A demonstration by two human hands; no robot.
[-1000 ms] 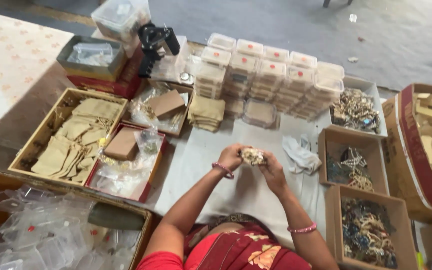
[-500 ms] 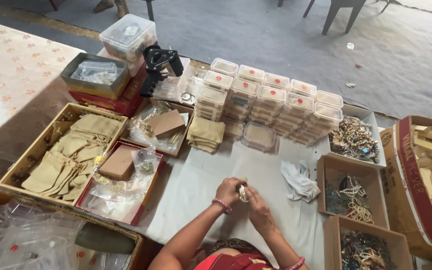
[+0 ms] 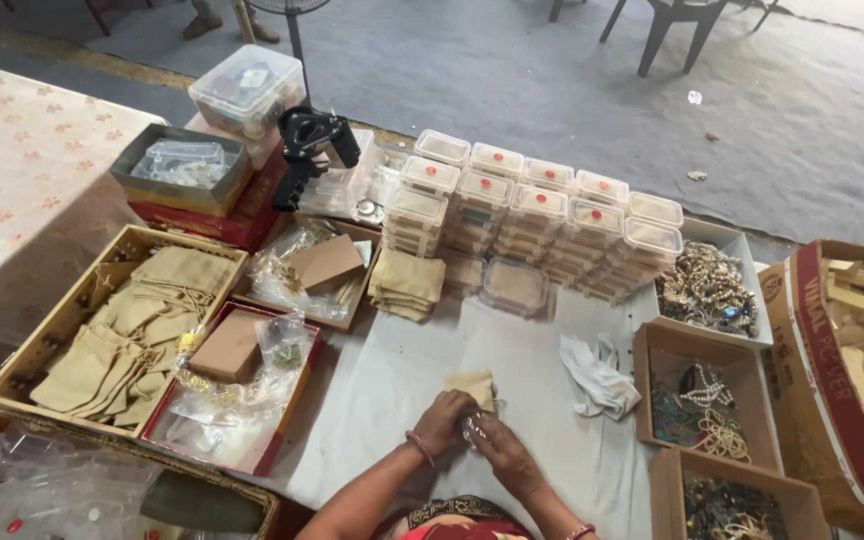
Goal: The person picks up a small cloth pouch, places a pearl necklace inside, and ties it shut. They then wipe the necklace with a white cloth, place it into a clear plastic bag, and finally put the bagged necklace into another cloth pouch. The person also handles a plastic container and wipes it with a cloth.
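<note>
1. Our left hand and right hand are close together, both pinching a small shiny thing. We cannot tell what it is.
2. A tan pouch lies on the cloth, touching our left hand on its far side.
3. The cloth has open room in the middle, around our hands.
4. To the right lie a white rag and a box of beads.
5. To the left a red box sits at the cloth's edge.
6. Clear boxes stand stacked along the far edge.
</note>
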